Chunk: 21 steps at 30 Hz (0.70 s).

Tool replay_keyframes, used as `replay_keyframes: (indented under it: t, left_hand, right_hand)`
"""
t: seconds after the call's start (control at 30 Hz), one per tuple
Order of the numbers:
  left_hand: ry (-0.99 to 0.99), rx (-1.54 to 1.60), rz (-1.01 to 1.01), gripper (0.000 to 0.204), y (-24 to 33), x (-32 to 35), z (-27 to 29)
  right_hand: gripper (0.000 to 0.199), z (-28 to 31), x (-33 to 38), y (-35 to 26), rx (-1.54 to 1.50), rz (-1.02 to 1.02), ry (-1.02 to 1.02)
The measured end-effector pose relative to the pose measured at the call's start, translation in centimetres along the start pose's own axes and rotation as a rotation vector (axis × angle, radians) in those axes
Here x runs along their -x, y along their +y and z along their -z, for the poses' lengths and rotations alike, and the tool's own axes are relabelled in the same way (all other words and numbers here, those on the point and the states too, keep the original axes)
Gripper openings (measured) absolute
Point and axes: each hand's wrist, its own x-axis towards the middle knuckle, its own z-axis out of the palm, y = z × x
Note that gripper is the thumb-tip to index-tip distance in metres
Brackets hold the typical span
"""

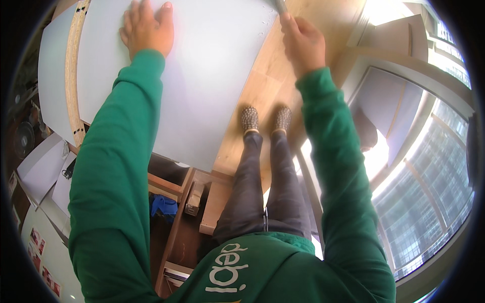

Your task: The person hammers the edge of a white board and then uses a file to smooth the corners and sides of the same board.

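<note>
My left hand lies flat, fingers apart, on a large white panel that fills the upper middle of the head view. My right hand is closed around a grey tool handle at the panel's upper right edge, near a row of small holes; the tool's far end is cut off by the frame. Both arms wear green sleeves. A chipboard edge strip runs along the panel's left side.
My two feet in patterned shoes stand on a wooden floor beside the panel. A wooden frame with a blue cloth sits below the panel. White boards lie at the left. Large windows are at the right.
</note>
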Motion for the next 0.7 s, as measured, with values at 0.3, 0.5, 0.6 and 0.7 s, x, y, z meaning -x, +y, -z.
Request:
replay_keyframes:
  t: [0.3,0.5,0.6,0.7]
  left_hand:
    - [0.002,0.003,0.007,0.073,-0.1,0.3,0.5]
    - [0.029,-0.043,-0.005,0.072,-1.3,0.3,0.4]
    - [0.012,-0.062,-0.003,0.065,0.5,0.7,1.2]
    - [0.021,-0.069,-0.015,0.062,0.9,0.7,1.9]
  right_hand:
    - [0.043,0.3,3.3,2.2,0.107,0.031,-0.027]
    - [0.044,-0.6,5.1,1.6,0.25,0.164,-0.062]
    - [0.035,0.7,13.4,2.2,0.353,-0.024,-0.322]
    - [0.034,1.2,15.8,0.9,0.221,-0.119,-0.346]
